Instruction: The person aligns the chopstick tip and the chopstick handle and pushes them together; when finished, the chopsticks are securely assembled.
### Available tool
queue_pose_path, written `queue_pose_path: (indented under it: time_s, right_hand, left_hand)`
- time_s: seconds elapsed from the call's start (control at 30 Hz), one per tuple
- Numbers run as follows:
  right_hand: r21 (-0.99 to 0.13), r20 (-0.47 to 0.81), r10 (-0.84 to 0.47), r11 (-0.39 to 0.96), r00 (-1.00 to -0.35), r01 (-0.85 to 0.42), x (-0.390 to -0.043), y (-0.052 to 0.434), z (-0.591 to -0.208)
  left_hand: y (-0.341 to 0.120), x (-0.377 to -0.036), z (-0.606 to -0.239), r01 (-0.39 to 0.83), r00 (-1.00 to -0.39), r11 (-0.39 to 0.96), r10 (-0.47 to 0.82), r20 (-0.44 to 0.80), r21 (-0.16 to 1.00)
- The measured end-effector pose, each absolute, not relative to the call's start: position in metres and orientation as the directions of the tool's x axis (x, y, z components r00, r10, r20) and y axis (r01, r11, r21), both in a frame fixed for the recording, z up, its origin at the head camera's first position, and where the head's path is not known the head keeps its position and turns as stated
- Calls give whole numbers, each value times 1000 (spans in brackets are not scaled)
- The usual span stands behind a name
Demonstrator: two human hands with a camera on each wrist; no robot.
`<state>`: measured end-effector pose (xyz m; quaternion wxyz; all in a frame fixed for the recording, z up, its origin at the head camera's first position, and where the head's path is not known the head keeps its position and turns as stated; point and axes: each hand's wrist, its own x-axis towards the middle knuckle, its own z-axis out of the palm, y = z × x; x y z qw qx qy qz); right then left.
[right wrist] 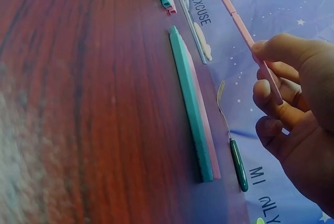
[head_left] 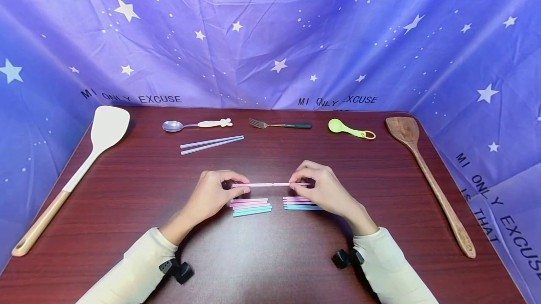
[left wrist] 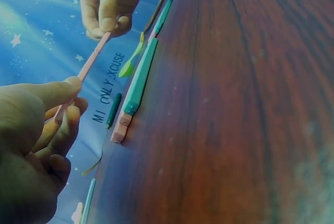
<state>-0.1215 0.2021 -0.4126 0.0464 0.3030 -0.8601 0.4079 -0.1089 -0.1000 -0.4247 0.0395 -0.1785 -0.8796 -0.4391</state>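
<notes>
— What's closest to us here?

— The two cream sleeves point(head_left: 139, 266) at the near edge of the table point(head_left: 270, 266), each with a small black mount at the wrist. From them the hands reach forward and meet over the middle.

— And what are the hands doing?

— Both are pinching one thin pink stick point(head_left: 270, 184). The left hand point(head_left: 213, 196) has thumb and forefinger closed on its left end, the other fingers curled beneath. The right hand point(head_left: 325, 191) does the same on the right end. Neither hand is spread at all; the fingers are tight on the stick.

— Is the stick on the table?

— No, it hangs level between the two grips, lifted above the wood. There's a joint near its middle, where two pink halves meet end to end.

— Anything beneath the hands?

— Just below the left grip lies a small stack of pink and teal sticks point(head_left: 251, 206); just below the right grip, a matching stack point(head_left: 301, 203), partly hidden by the fingers.

— And beyond them?

— Past the left hand, a pale blue pair of chopsticks point(head_left: 212, 144), then a spoon point(head_left: 196, 125). Past the right hand, a fork point(head_left: 280, 124) and a green scoop point(head_left: 350, 129). Well out to the left, a white spatula point(head_left: 76, 172); well out to the right, a wooden one point(head_left: 428, 179).
</notes>
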Motion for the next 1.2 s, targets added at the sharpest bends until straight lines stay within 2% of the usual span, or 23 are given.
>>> queue_pose_path:
  time_s: [0.2, 0.5, 0.93, 1.2]
  right_hand:
    - [-689, 326, -483, 467, -813, -554, -122, 200, -414]
    - [-687, 312, -448, 503, -838, -524, -121, 202, -411]
    - [-677, 310, -425, 529, -851, -511, -123, 207, -408]
    - [-671, 365, -420, 500, -831, -548, -124, 206, -411]
  left_hand:
    - [-100, -108, -425, 340, -935, 564, 292, 203, 753]
    - [-104, -111, -427, 373, -927, 543, 261, 271, 752]
    - [-108, -111, -423, 326, -939, 482, 265, 220, 813]
    - [-107, -111, -425, 341, -938, 501, 236, 253, 796]
